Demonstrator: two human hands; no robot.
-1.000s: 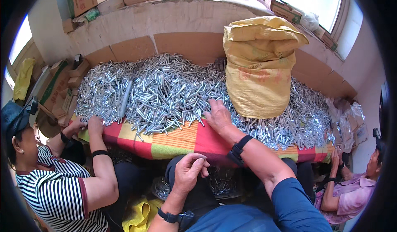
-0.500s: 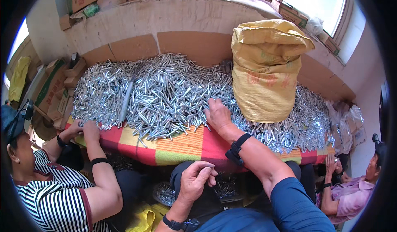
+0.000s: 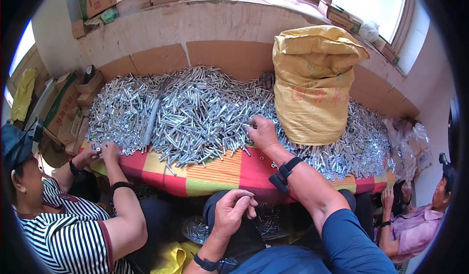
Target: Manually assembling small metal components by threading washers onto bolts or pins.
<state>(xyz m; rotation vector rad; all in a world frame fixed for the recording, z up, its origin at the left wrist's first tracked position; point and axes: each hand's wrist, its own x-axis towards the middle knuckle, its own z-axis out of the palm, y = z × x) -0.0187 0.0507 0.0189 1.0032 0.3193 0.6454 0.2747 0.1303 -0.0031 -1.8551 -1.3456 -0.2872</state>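
A wide heap of silver metal bolts (image 3: 195, 113) covers a table draped with a checked cloth (image 3: 222, 169). At the heap's front edge, my right hand (image 3: 264, 133) has its fingers bent down among the bolts. A small silver piece shows at its fingertips, too small to tell. Above my lap, my left hand (image 3: 235, 209) is closed, thumb pressed to its curled fingers; what they hold, if anything, is hidden. Several small nuts (image 3: 266, 161) lie on the cloth beneath my right wrist.
A yellow woven sack (image 3: 315, 93) stands on the heap at right. A grey rod (image 3: 152, 120) lies across the bolts. Below my left hand is a container of metal parts (image 3: 196, 229). Co-workers sit left (image 3: 63, 220) and right (image 3: 420, 225), hands at the table.
My right hand has shifted slightly right, its fingers curling more, and nuts now show on the cloth below it. My left hand stays put. The left co-worker's hands moved slightly.
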